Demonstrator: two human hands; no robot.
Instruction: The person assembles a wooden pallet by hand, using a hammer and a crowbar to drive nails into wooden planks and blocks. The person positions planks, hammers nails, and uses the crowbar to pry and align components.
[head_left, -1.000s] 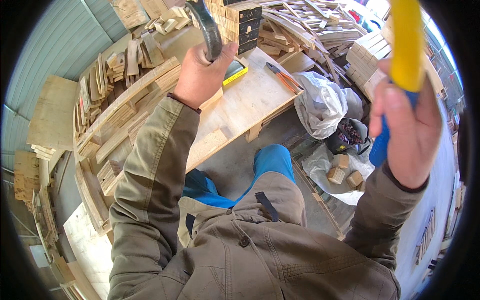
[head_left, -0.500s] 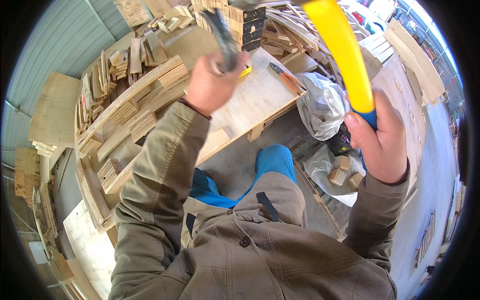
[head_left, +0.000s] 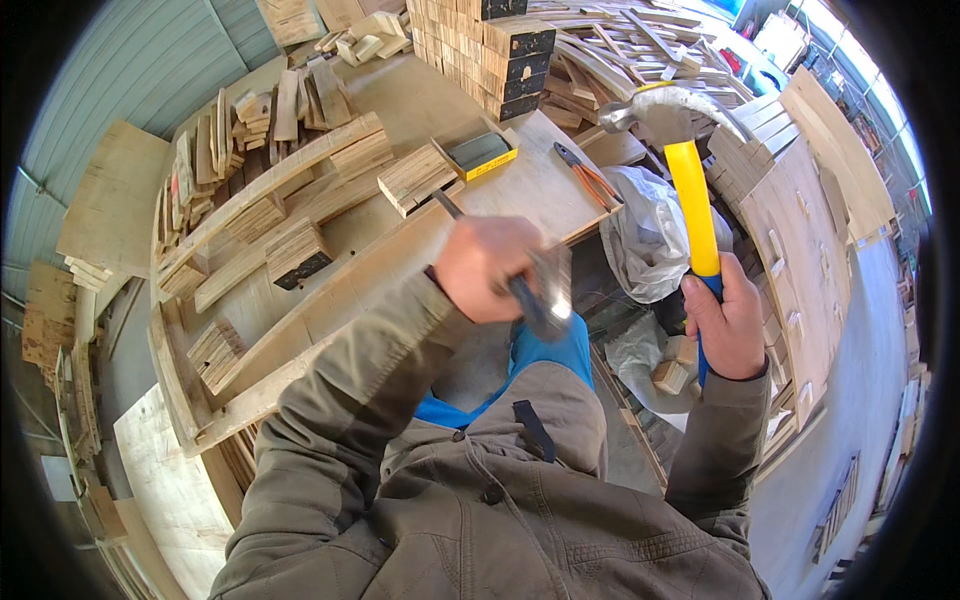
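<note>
My right hand (head_left: 730, 320) is wrapped round the blue grip of a yellow-and-blue claw hammer (head_left: 692, 205). The hammer stands upright, its metal head at the top. Over the workbench's front edge, my left hand (head_left: 488, 268) is closed round a dark metal tool (head_left: 545, 305), smeared by motion; its kind I cannot make out. A thin dark end sticks out behind the fist and a shiny end in front. Beyond that hand, a yellow box (head_left: 485, 155) with grey contents lies beside a wood block (head_left: 415, 178). Orange-handled pliers (head_left: 585, 178) rest near the bench's right corner.
A wooden frame (head_left: 280, 225) with a curved rail and several blocks covers the left of the bench. Stacked blocks (head_left: 480, 55) rise at the back. White sacks (head_left: 650, 235), one with wood blocks (head_left: 670, 376), stand at the right, near a plywood sheet (head_left: 800, 240).
My left hand has come down and to the right with the dark tool, turning it. The hammer has dropped lower, bringing its head fully into view. The view has shifted slightly.
</note>
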